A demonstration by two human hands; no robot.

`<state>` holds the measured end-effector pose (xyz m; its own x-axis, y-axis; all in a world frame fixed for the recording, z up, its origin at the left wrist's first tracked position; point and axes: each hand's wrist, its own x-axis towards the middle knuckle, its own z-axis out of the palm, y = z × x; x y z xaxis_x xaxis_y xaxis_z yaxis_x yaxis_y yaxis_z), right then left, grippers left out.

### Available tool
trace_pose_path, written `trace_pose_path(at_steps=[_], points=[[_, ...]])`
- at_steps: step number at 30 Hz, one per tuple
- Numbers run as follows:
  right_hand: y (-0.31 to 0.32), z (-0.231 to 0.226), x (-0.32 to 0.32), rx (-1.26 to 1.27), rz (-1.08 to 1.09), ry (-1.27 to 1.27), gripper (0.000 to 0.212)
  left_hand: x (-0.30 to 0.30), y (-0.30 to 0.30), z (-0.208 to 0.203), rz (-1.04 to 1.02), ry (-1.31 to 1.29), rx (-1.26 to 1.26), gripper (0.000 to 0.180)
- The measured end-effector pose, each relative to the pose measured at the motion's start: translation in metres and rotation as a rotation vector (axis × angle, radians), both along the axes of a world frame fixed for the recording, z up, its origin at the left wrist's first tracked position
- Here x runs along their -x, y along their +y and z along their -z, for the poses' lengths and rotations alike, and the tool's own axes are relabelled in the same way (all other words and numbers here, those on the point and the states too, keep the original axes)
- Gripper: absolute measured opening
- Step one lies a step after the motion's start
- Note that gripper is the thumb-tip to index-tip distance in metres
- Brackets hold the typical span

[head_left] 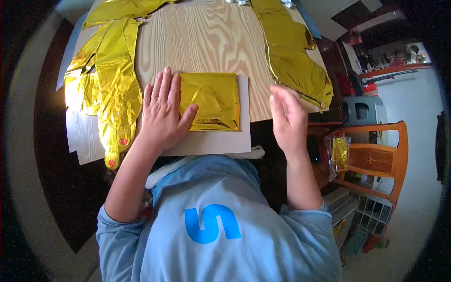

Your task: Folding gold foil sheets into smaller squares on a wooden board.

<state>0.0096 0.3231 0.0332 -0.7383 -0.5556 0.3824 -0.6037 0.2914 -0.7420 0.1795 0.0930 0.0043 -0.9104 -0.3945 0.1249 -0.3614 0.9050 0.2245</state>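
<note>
Bright glare on left foil

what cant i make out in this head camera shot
Head view, hidden: part of the left side of the folded gold foil, under the left hand.
Head view, hidden: anything held inside the right hand, blocked by its own fingers and thumb.
Head view, cut off: the upper-left foil piece, by the top edge.
Head view, too small: details inside the clear package.

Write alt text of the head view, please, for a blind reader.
A person's left hand lies flat on the left side of a rectangular gold foil piece on a pale board. The right hand hovers apart from it. More gold foil lies on the table at both sides.
</note>
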Motion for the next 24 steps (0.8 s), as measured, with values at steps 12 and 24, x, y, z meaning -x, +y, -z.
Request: trace_pose_path(at_steps=[12,24], points=[[0.026,0.049,-0.060,0.005,-0.125,-0.801,0.030,0.031,-0.012,-0.032,0.418,0.172,-0.109,0.067],[0.010,-0.013,-0.028,-0.502,-0.061,0.413,0.039,0.024,-0.024,-0.026,0.547,0.092,-0.221,0.086]])
